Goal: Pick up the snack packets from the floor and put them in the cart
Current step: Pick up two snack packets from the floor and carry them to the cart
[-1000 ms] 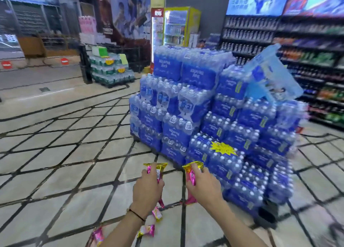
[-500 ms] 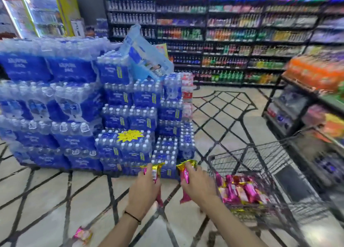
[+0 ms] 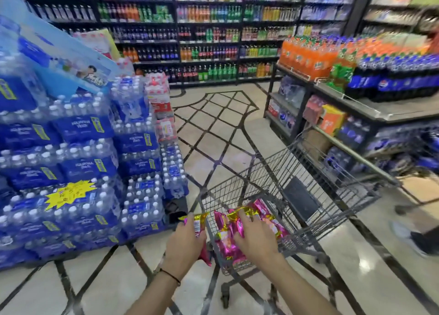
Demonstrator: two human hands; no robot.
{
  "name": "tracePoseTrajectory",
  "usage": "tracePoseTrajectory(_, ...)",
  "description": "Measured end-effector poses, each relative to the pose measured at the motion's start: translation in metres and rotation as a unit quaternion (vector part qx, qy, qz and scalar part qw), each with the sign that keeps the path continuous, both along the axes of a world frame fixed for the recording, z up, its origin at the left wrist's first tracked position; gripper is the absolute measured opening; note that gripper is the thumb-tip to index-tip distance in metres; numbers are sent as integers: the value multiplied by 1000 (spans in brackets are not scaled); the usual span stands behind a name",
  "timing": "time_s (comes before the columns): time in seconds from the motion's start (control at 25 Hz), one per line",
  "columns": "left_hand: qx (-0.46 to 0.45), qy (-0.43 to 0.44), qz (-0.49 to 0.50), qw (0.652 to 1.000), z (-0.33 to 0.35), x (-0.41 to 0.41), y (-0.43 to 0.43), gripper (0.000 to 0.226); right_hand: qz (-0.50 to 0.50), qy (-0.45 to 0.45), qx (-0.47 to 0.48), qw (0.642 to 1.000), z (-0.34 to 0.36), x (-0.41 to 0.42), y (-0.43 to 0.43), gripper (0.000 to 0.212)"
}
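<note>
A grey wire shopping cart (image 3: 316, 186) stands just ahead of me, with several pink-and-gold snack packets (image 3: 225, 241) lying in its basket. My left hand (image 3: 185, 243) is just left of the cart's near corner, shut on a pink packet with a gold end (image 3: 197, 222). My right hand (image 3: 256, 238) is over the basket, shut on another pink packet whose gold end (image 3: 242, 213) sticks up above the fingers. No packets on the floor are in view.
A tall stack of blue bottled-water packs (image 3: 78, 162) fills the left. A dark shelf unit with orange and blue soda bottles (image 3: 356, 105) stands close to the cart's right. Drink shelves line the back wall. A person's shoe (image 3: 413, 238) is at the right edge.
My view has swung right from the water stack to the cart. Both hands, each still gripping a packet, have come up to the cart; the right hand now reaches over the basket.
</note>
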State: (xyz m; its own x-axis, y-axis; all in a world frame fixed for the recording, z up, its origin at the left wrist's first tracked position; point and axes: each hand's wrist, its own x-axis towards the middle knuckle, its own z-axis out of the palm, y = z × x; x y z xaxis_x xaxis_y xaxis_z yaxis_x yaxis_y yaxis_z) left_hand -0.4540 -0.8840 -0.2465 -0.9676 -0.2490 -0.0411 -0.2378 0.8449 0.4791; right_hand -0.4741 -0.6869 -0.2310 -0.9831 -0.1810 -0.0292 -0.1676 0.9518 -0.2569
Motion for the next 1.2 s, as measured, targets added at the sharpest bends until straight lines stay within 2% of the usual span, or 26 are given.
tracePoseTrajectory(0.28,0,-31,-76,997,-33,-132,51,60,-55,-40,30,997,-21,-110,46,65)
tracePoseTrajectory(0.44,13,-70,-63,995,-62,-178,63,62,-56,-86,46,994,-49,-158,55,64)
tracePoseTrajectory(0.68,35,-121,-4,992,-118,-214,79,68,-6,-152,79,985,-116,-220,64,67)
tracePoseTrajectory(1.04,44,-211,103,971,-223,-231,111,65,83,-238,83,964,-227,-284,78,56)
tracePoseTrajectory(1.2,31,-255,125,958,-268,-232,121,64,109,-258,101,955,-268,-295,76,65)
